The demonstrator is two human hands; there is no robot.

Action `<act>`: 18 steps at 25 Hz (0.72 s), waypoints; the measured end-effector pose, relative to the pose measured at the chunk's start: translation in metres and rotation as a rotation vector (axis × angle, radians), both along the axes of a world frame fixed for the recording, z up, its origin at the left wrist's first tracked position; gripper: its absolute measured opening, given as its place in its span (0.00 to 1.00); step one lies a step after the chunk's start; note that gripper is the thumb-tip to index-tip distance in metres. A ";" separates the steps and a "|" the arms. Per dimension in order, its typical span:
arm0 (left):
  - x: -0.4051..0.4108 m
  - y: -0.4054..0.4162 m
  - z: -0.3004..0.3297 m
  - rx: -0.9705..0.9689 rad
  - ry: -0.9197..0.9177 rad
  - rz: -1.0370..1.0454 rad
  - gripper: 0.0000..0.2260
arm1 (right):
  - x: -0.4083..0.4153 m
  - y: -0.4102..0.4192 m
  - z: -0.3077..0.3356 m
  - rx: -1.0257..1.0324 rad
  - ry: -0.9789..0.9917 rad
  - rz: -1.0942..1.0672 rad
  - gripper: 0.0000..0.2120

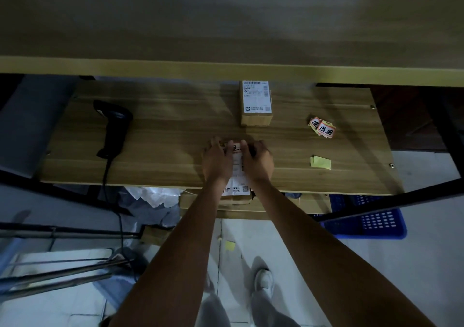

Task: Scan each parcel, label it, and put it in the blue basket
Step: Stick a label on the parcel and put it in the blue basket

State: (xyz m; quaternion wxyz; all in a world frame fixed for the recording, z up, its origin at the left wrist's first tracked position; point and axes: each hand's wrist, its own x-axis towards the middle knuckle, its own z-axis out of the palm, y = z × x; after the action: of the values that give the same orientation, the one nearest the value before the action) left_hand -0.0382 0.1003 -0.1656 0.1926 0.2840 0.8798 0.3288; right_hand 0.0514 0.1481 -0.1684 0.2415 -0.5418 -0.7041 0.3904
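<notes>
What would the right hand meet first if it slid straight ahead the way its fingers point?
Probably the second parcel at the back of the table; the right hand points slightly left of it, so it might just miss.

Both hands (218,160) (257,162) side by side, palms down.

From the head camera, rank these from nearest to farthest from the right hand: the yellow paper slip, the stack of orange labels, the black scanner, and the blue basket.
From the right hand:
1. Yellow paper slip, on the table just to its right.
2. Stack of orange labels, farther right and toward the back.
3. Black scanner, across on the left side of the table.
4. Blue basket, on the floor, lower right.
The last two are close to call.
</notes>
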 end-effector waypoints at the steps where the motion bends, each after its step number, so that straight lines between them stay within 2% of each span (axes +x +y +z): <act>1: -0.001 0.000 0.001 0.009 -0.010 -0.003 0.20 | 0.000 -0.001 0.000 0.010 0.001 0.008 0.16; 11: 0.001 -0.001 0.004 -0.005 0.040 -0.024 0.16 | 0.002 -0.006 0.003 0.037 -0.042 -0.009 0.20; 15: 0.003 -0.003 0.003 0.015 0.025 0.005 0.23 | 0.003 -0.009 0.006 0.016 -0.020 0.005 0.19; 18: 0.003 -0.003 0.002 0.006 0.009 0.006 0.23 | 0.004 -0.007 0.006 -0.023 -0.009 -0.007 0.19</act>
State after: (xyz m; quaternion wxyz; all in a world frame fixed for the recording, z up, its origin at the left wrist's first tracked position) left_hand -0.0350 0.0975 -0.1638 0.1869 0.2834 0.8806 0.3307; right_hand 0.0556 0.1411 -0.1628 0.2333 -0.5490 -0.6986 0.3952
